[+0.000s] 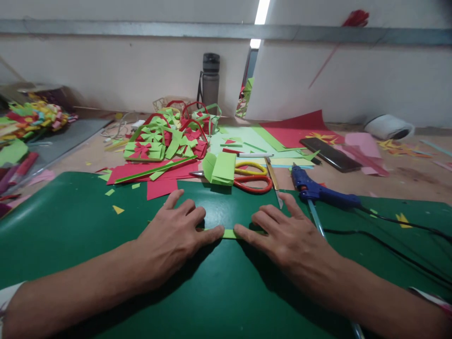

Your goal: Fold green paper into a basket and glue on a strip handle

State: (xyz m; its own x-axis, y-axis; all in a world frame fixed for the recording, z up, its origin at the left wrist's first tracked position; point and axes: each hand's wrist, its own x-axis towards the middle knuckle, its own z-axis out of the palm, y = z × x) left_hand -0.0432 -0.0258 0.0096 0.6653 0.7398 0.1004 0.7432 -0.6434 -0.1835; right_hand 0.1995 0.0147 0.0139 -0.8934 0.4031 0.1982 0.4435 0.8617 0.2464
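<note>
A narrow light-green paper strip (230, 234) lies across the green mat, its ends covered by my hands. My left hand (180, 230) is on its left part, thumb pressed along the strip and fingers curled behind it. From the other side my right hand (284, 235) grips the strip the same way, its thumb tip close to the left one. Just beyond, a folded green paper piece (224, 168) rests over scissors (252, 184) with red and yellow handles. A craft knife (273, 179) lies near my right fingers.
A blue glue gun (318, 188) with a glue stick and black cable lies at right. Behind are small paper bags (151, 146), red sheets (296, 129), a phone (330, 154) and a dark bottle (211, 82). Paper scraps dot the green mat (219, 296).
</note>
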